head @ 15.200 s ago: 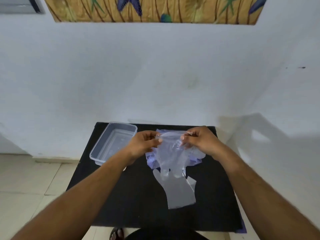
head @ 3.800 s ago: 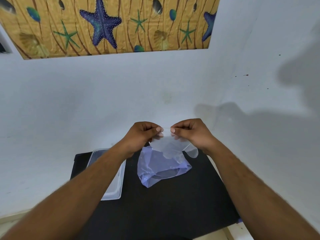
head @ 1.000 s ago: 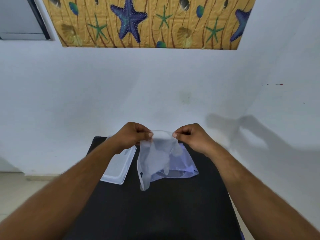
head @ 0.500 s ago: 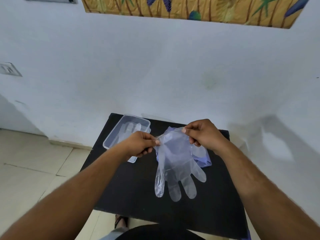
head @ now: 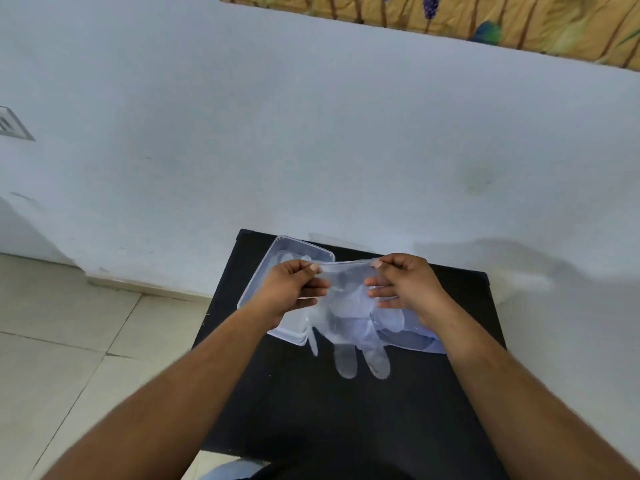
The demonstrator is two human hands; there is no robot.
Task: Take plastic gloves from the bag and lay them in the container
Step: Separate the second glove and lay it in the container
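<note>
No legible text, label, brand, number or sign is found anywhere in view. The wall panel at far right carries only painted plant and sea motifs, no lettering. The clear glove, container and bag bear no readable print.

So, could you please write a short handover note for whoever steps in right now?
Left hand and right hand: both pinch the cuff of one clear plastic glove, stretched between them, its fingers hanging down above the black table.
Container: on the table's far left corner, just left of the held glove; at least one glove seems to lie inside.
Bag: bluish, on the table under the right hand; contents hard to tell.
Done: this glove is out of the bag.
Left: lay it flat in the container, then go on with any gloves left in the bag.
</note>
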